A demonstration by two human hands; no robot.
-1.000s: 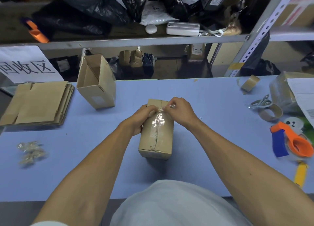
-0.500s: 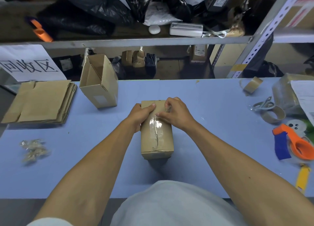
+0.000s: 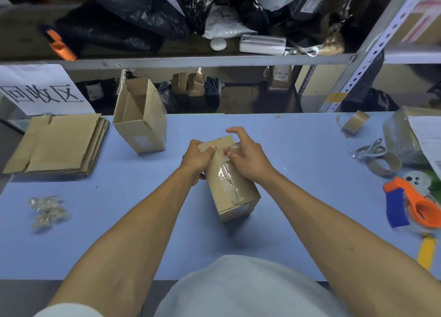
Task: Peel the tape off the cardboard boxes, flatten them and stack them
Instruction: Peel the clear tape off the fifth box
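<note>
A small sealed cardboard box (image 3: 235,192) lies in the middle of the blue table (image 3: 119,221), turned a little clockwise, with clear tape (image 3: 226,176) running along its top seam. My left hand (image 3: 196,158) grips the box's far left corner, thumb on top. My right hand (image 3: 245,156) rests on the far end of the top and pinches a crumpled, lifted end of the tape there. An open, empty box (image 3: 140,121) stands at the back left. A stack of flattened boxes (image 3: 57,144) lies at the far left.
Balled-up tape scraps (image 3: 47,211) lie at the left. On the right are scissors (image 3: 370,149), a cardboard tape core (image 3: 384,166), an orange and blue tape dispenser (image 3: 415,204), a brown tape roll (image 3: 355,122) and a wrapped parcel (image 3: 401,135). A cluttered metal shelf (image 3: 191,60) runs behind the table.
The box has turned a little clockwise under my hands. My right hand has lifted its index finger and pulled the tape's far end back along the seam, bunching it.
</note>
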